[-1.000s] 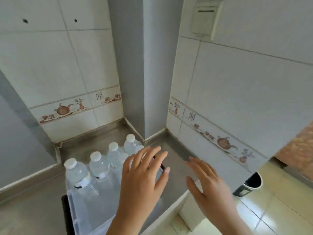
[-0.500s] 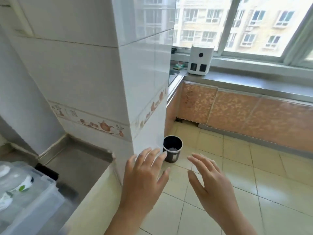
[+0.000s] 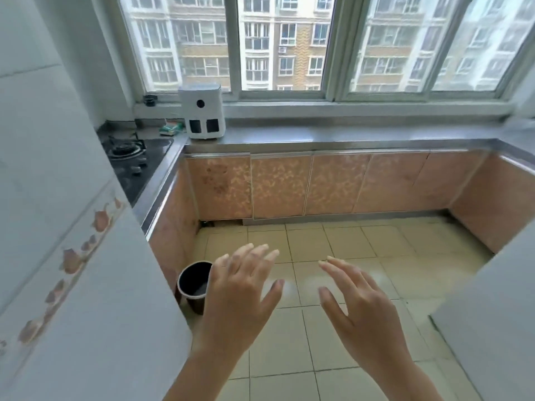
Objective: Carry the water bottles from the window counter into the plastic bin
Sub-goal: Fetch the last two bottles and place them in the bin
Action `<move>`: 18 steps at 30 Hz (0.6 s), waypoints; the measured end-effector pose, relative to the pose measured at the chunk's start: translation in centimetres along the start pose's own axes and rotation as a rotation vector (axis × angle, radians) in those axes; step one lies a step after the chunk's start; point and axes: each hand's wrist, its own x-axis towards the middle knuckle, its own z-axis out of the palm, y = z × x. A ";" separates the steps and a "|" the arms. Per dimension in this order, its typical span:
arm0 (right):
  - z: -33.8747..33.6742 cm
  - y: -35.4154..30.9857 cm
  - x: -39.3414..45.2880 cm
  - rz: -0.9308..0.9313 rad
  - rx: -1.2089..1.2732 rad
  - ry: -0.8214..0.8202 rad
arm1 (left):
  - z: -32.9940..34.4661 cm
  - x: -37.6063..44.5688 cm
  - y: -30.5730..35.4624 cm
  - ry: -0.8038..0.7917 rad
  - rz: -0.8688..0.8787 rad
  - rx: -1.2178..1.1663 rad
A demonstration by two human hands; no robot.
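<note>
My left hand (image 3: pixel 240 296) and my right hand (image 3: pixel 362 305) are raised in front of me over the tiled floor, fingers spread and holding nothing. Ahead runs the steel window counter (image 3: pixel 347 137) under the window. No water bottles show on the part of the counter in view. The plastic bin is out of view.
A white appliance (image 3: pixel 202 114) stands at the counter's left end, beside a black gas hob (image 3: pixel 133 157). A dark waste bin (image 3: pixel 194 285) sits on the floor by the tiled pillar (image 3: pixel 72 256). Orange cabinet doors (image 3: pixel 318 183) line the counter's front. A white surface (image 3: pixel 498 314) stands at the right.
My view has swung right, from the bin of bottles in the corner, past the pillar, to the window counter. Both hands stay raised and hold nothing.
</note>
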 end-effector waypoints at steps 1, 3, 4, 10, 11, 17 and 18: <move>0.2 1.1 1.3 0.020 -0.010 0.005 | 1.2 1.7 0.1 -0.009 0.020 -0.006; 0.3 3.0 4.0 0.067 -0.030 0.010 | 3.4 5.2 0.2 -0.036 0.058 -0.028; 0.3 4.0 5.4 0.093 -0.039 0.022 | 4.5 7.1 0.3 -0.042 0.078 -0.042; -0.1 10.5 11.9 0.266 -0.099 0.095 | 11.3 18.0 1.9 -0.060 0.220 -0.122; -0.2 11.6 12.7 0.295 -0.112 0.101 | 12.4 19.5 2.6 -0.073 0.243 -0.134; -0.5 19.8 18.8 0.429 -0.171 0.082 | 20.0 29.1 7.3 -0.126 0.360 -0.195; -0.5 21.4 20.0 0.442 -0.174 0.085 | 21.3 30.9 8.1 -0.128 0.368 -0.204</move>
